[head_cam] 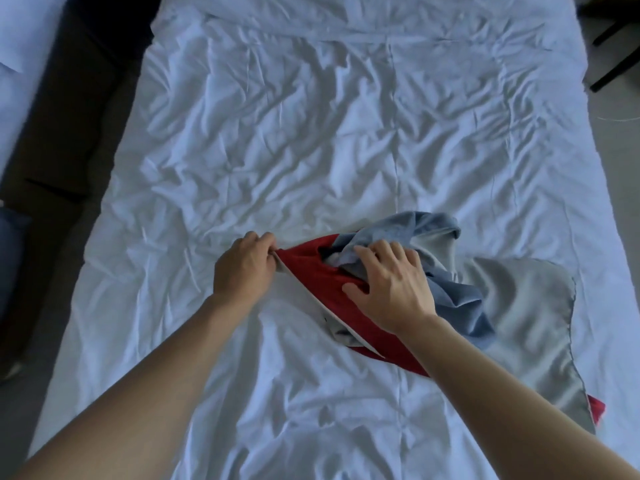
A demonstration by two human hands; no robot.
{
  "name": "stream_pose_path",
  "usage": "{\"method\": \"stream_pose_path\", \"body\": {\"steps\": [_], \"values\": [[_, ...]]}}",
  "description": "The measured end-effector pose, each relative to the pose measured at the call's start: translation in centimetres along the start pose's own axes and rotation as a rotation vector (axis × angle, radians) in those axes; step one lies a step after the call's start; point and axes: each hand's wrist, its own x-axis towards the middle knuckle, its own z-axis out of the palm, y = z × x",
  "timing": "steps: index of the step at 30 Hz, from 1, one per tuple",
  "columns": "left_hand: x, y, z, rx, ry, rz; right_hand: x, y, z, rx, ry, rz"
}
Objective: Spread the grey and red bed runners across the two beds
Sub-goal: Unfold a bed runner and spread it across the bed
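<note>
- Head view looks down the length of a bed [311, 133] covered by a creased white duvet; both bare forearms reach in from the lower edge.
- Left hand [242, 268]: fingers closed in a pinch on the pointed corner of the red runner [304, 268], at the left end of the fabric pile. The corner is drawn out to a taut point toward the left.
- Right hand [391, 285]: palm down, fingers spread and curled into the bunched cloth where red and grey meet. It presses on and partly grasps the folds; whether it has hold of the red layer, the grey one, or both cannot be told.
- Grey runner [519, 306]: crumpled, lying right of centre on the near half of the bed. One part spreads flat toward the right edge; a bluish-grey bunch is heaped beyond and beside the right hand.
- Red fabric also shows under the right forearm and as a small tip at the grey sheet's lower right corner.
- Second bed [17, 64]: a white edge at the far left, apart from the first across a dark gap.
</note>
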Motion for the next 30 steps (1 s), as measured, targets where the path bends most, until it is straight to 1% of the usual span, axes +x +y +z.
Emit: {"method": "stream_pose_path", "body": {"steps": [3,6,9,11,12,13,15,17,20,22,24,26,30], "values": [[-0.4,-1.2,0.3,0.031,-0.058,-0.024,0.8,-0.2,0.2,-0.015,0.004,0.041],[-0.8,-0.3,0.6,0.001,-0.122,0.033,0.9,-1.0,0.8,-0.02,-0.057,0.032],[-1.2,1.9,1.0,-0.046,-0.143,0.23,0.8,-2.2,1.7,-0.016,-0.08,-0.013],[-1.5,3.4,1.6,-0.01,-0.187,0.365,0.8,-2.9,2.2,-0.005,-0.078,-0.042],[-1.7,4.0,2.1,0.027,-0.206,0.389,0.8,-3.2,2.4,-0.01,-0.084,-0.058],[-1.7,4.3,2.6,0.054,-0.216,0.375,0.8,-3.5,2.7,-0.017,-0.09,-0.072],[-1.6,4.2,3.3,0.068,-0.225,0.273,0.7,-4.0,3.3,-0.016,-0.076,-0.075],[-1.6,3.3,3.8,0.071,-0.246,0.173,0.8,-4.3,3.6,-0.009,-0.019,-0.045],[-2.5,1.4,4.6,0.09,-0.265,0.138,2.1,-4.4,3.4,-0.02,0.078,-0.031],[-3.6,-0.1,4.6,0.067,-0.27,0.118,3.4,-4.4,3.4,-0.079,0.002,-0.048],[-4.4,-1.4,4.7,0.015,-0.251,0.112,4.3,-4.5,3.6,-0.178,-0.149,-0.032],[-4.4,-2.0,4.6,-0.042,-0.217,0.092,4.5,-4.5,3.8,-0.256,-0.254,0.009],[-2.2,-1.1,4.0,-0.184,-0.169,0.044,3.1,-4.6,3.4,-0.261,-0.306,0.045]]}}
